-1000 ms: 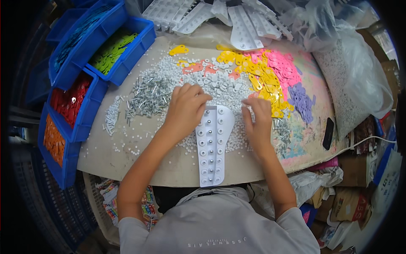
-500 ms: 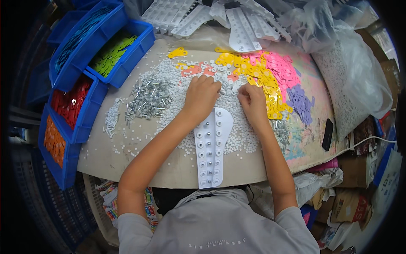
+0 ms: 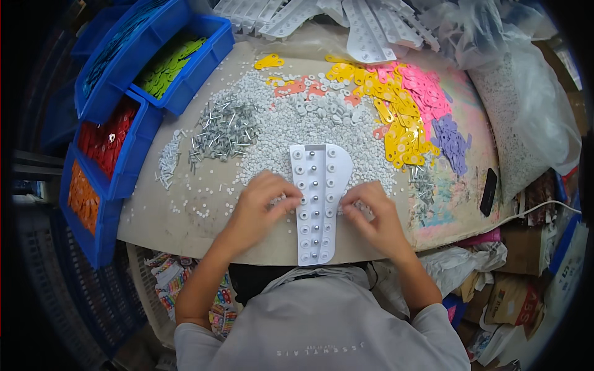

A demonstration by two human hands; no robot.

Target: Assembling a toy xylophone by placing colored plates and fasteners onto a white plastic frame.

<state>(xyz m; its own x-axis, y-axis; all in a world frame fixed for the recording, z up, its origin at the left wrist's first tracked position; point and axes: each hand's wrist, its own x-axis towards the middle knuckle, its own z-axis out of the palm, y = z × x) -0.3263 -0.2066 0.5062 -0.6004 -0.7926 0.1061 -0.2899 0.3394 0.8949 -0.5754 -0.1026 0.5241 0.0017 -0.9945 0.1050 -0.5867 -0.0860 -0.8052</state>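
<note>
- Hands apart, head view: left hand (image 3: pixel 260 203) at the 9 o'clock side of the board (image 3: pixel 326 207), right hand (image 3: pixel 380 217) at its 3. Both curled; can't tell if either pinches a part or touches the edge.
- Board lies at the table's (image 3: pixel 167 229) 6 o'clock edge, wide end toward 12. Pins (image 3: pixel 316 213) down the middle channel, rings (image 3: pixel 303 215) in a row each side.
- My read on doing it well: brace the board lightly from 9 and 3, keep rings square in their seats, don't knock the pins.
- Clock from board, blue bins: green bin (image 3: pixel 204 73) near 10:30, teal bin (image 3: pixel 127 77) at 10, red bin (image 3: pixel 137 148) 9:30, orange bin (image 3: pixel 111 232) 9. Each holds small pieces of that colour.
- Clear bag (image 3: pixel 523 133) at 2: white beads inside.
- Basket (image 3: pixel 139 275) at 8: printed packets (image 3: pixel 176 281).
</note>
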